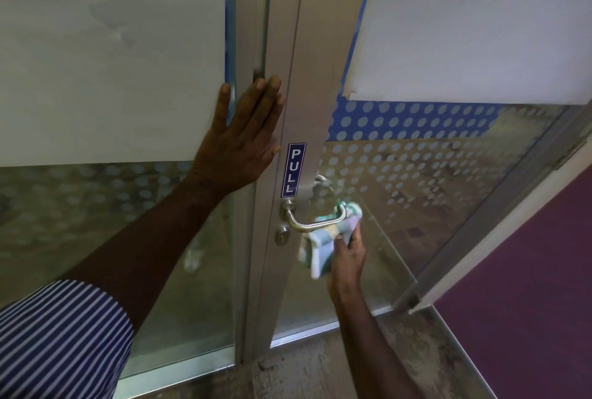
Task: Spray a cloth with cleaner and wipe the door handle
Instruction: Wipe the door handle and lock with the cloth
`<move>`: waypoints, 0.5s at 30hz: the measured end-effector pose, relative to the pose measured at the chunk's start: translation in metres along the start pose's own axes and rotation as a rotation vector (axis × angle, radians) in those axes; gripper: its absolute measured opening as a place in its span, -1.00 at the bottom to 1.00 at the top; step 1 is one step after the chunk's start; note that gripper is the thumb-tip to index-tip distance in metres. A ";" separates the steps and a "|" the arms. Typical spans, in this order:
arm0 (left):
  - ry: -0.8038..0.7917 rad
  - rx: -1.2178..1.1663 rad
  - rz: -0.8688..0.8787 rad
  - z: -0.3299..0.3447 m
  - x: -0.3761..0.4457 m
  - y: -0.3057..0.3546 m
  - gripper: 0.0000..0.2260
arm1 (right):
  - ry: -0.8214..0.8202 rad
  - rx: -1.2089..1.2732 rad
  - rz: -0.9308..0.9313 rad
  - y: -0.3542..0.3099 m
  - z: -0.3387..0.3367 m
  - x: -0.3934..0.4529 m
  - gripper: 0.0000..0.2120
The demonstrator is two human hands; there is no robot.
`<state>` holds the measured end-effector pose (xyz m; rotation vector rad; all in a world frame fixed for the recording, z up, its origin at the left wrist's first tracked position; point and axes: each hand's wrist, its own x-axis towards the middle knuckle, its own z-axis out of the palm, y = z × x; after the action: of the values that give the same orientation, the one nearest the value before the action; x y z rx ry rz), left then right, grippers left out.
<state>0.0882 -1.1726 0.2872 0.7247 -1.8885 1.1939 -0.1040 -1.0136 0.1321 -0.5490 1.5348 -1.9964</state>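
Glass door [416,190] stands ajar, left hand [238,142] flat with fingers spread on its frame, while right hand [347,254] presses the cloth [323,238] against the handle [315,222] end, so wiping seems underway, spraying probably done.

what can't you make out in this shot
Head view only:
- Cloth: motion-blurred, so its pattern and any dampness are unreadable.
- Handle tip: covered by the cloth.
- Right hand fingers: partly hidden behind the cloth.
- Spray bottle: nowhere in frame.
- Left hand palm: pressed flat on the frame, unseen.
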 end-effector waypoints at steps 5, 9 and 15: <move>-0.004 -0.007 0.012 0.002 -0.001 -0.001 -0.36 | -0.238 0.360 0.357 0.003 0.018 -0.059 -0.60; -0.002 -0.024 0.012 0.005 -0.002 -0.001 -0.36 | -0.473 0.139 0.150 -0.006 0.004 -0.113 -0.62; -0.005 -0.041 0.008 0.003 -0.002 0.000 -0.36 | -0.206 -0.635 -0.700 -0.052 0.026 -0.065 -0.43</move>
<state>0.0881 -1.1753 0.2852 0.6992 -1.9161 1.1556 -0.0477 -0.9809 0.1900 -1.6824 2.0145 -1.7620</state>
